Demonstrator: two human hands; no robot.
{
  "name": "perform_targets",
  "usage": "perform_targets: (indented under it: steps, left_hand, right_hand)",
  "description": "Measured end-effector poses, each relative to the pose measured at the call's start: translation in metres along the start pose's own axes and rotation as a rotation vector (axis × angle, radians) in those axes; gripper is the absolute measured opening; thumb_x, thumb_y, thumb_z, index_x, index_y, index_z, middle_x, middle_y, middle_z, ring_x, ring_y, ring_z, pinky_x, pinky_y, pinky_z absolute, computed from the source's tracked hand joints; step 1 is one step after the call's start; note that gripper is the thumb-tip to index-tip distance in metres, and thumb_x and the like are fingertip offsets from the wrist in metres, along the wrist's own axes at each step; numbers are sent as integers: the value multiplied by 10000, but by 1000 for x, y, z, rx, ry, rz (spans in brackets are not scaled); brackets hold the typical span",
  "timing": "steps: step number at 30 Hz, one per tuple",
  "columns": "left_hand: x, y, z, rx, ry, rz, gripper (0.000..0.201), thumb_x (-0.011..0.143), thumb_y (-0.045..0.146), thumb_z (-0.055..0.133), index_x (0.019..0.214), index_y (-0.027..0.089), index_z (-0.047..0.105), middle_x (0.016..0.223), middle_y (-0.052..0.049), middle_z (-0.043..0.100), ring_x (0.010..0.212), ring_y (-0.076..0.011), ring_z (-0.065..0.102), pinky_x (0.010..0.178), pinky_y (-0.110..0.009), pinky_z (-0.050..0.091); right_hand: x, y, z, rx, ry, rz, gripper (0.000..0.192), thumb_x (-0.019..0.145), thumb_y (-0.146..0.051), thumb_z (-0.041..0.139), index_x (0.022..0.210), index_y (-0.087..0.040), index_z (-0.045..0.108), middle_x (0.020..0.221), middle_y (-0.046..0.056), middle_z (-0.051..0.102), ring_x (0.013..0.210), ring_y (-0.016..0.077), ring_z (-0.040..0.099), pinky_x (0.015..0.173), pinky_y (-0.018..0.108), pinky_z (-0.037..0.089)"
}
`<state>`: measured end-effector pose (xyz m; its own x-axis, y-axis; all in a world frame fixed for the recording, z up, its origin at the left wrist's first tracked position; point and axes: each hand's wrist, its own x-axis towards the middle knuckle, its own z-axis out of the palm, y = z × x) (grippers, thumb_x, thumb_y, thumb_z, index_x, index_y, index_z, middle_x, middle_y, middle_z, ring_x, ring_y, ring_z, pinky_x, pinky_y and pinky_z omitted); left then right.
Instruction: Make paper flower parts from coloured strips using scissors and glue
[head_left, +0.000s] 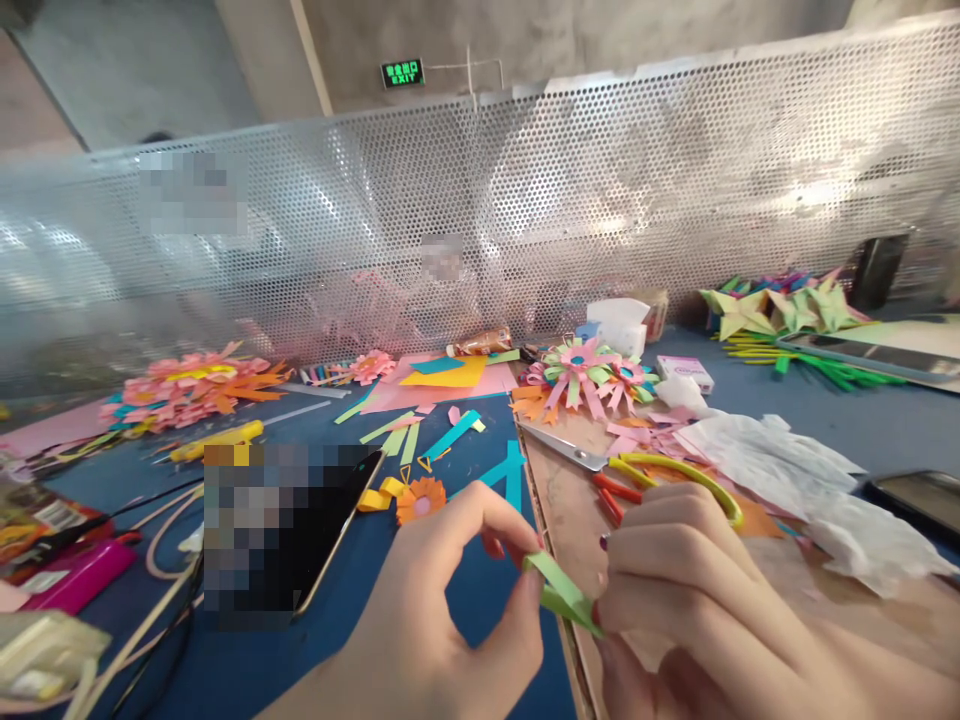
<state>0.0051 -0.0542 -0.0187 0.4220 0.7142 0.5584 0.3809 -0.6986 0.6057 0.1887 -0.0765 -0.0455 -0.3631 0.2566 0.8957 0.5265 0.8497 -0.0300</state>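
A folded light green paper strip (564,588) is held between my two hands, low in the middle of the head view. My left hand (457,600) pinches its looped end between thumb and index finger. At the strip's other end, my right hand (690,590) grips it with curled fingers; the fingertips are partly hidden. Scissors with yellow handles (637,465) lie just beyond my right hand, next to a red-handled tool (611,495) partly covered by that hand. An orange paper flower (420,499) sits just beyond my left hand.
A phone (330,540) lies at left near cables and a yellow glue-gun-like tool (217,440). Paper flowers (195,385), coloured sheets (442,375) and strips spread across the back. Crumpled tissue (780,460) lies at right. A perforated metal screen (420,190) stands behind.
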Motion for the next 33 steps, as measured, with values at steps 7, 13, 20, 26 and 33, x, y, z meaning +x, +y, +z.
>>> perform_targets:
  steps: [7, 13, 20, 26, 33]
  left_hand:
    - [1, -2, -2, 4, -48, 15, 111, 767, 119, 528, 812, 220, 542, 735, 17, 636, 700, -142, 611, 690, -292, 520]
    - [1, 0, -4, -35, -73, 37, 127, 764, 85, 539, 801, 207, 540, 758, 20, 654, 711, -127, 631, 652, -243, 518]
    - [4, 0, -3, -23, -62, 44, 120, 758, 81, 558, 786, 198, 548, 756, 29, 662, 710, -111, 638, 698, -229, 513]
    - [4, 3, -4, -4, -44, 43, 117, 748, 77, 564, 754, 193, 566, 720, 34, 668, 684, -110, 648, 653, -212, 524]
    - [5, 4, -3, 51, 13, 70, 121, 722, 66, 585, 740, 185, 596, 714, 37, 686, 651, -97, 654, 614, -182, 520]
  right_hand:
    - [4, 0, 2, -4, 8, 9, 212, 624, 44, 564, 761, -116, 542, 713, 47, 541, 681, 156, 468, 563, 321, 393]
    - [6, 1, -2, -18, -7, 13, 222, 623, 43, 543, 773, -121, 549, 704, 45, 551, 676, 159, 475, 565, 326, 397]
    - [3, 1, -1, -34, -22, 42, 193, 658, 23, 549, 777, -128, 534, 711, 49, 535, 684, 168, 458, 559, 323, 374]
    - [2, 2, 0, -32, -21, 71, 185, 674, 14, 548, 781, -136, 531, 719, 43, 524, 681, 164, 453, 563, 322, 367]
    - [4, 2, -1, -20, -18, 66, 184, 670, 18, 545, 783, -127, 531, 734, 46, 522, 693, 162, 455, 573, 319, 369]
